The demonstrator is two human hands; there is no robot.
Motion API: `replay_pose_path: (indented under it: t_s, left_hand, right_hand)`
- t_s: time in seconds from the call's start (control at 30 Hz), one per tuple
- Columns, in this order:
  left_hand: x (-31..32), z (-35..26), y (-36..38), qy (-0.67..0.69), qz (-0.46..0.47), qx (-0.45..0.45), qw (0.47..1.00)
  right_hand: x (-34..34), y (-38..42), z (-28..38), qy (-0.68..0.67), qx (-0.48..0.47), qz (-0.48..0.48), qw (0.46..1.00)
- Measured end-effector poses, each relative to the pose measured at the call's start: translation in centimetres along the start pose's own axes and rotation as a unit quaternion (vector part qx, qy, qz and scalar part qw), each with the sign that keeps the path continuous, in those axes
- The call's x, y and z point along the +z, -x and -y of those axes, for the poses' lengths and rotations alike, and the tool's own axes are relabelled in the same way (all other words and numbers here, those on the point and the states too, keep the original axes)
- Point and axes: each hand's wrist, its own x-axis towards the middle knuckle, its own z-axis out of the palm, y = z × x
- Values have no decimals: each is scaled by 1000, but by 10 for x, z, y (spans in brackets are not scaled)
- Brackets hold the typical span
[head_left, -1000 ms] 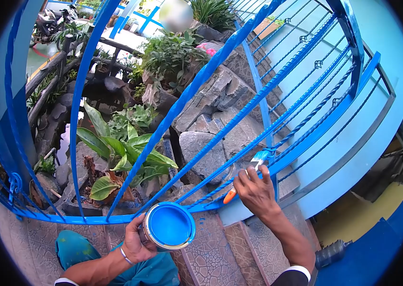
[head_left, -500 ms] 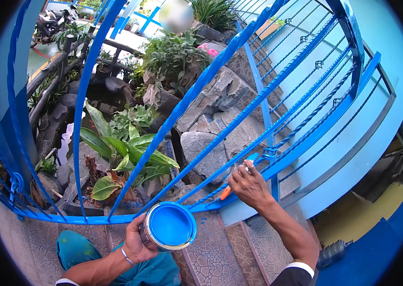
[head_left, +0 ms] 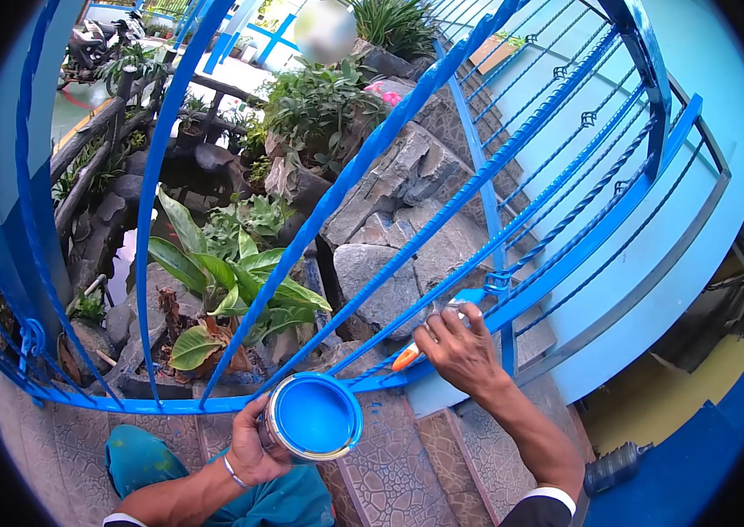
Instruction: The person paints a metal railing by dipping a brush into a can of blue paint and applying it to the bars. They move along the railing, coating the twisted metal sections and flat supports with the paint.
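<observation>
My left hand is wrapped round the side of an open can of blue paint, held upright below the bottom rail. In my right hand is a paintbrush with an orange handle, which points down and to the left. Its blue-coated head lies against a twisted bar of the blue metal railing, beside a curled ornament. The fingers partly cover the middle of the brush. Blue covers most of the bars near me.
Behind the railing are grey rocks, a broad-leaved plant and a small pond. Stone-patterned tiles lie below. A light blue wall rises at the right, with a dark bottle near its foot.
My right hand has shifted slightly, and the orange handle has moved a little to the left. My left hand and the can have stayed almost still.
</observation>
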Motion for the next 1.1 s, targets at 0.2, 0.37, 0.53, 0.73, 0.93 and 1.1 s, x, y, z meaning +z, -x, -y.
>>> replay_pose_path:
  t_s: [0.2, 0.37, 0.53, 0.73, 0.93, 1.1]
  left_hand:
    - [17, 0, 3, 5, -15, 11, 1000]
    - [19, -1, 4, 11, -10, 8, 1000]
    - [10, -1, 0, 5, -13, 12, 1000]
    - [58, 5, 10, 8, -101, 36, 994]
    - [10, 1, -1, 21, -16, 13, 1000]
    - [6, 1, -5, 16, -34, 22, 999]
  right_hand:
    - [-4, 10, -17, 3, 36, -42, 998]
    - [-33, 32, -21, -10, 149, -110, 983]
    - [-43, 40, -6, -19, 196, -171, 965]
    - [-7, 30, -12, -98, 175, -164, 966]
    - [-22, 47, -27, -81, 321, -291, 897]
    - [-22, 41, -15, -263, 362, -321, 834]
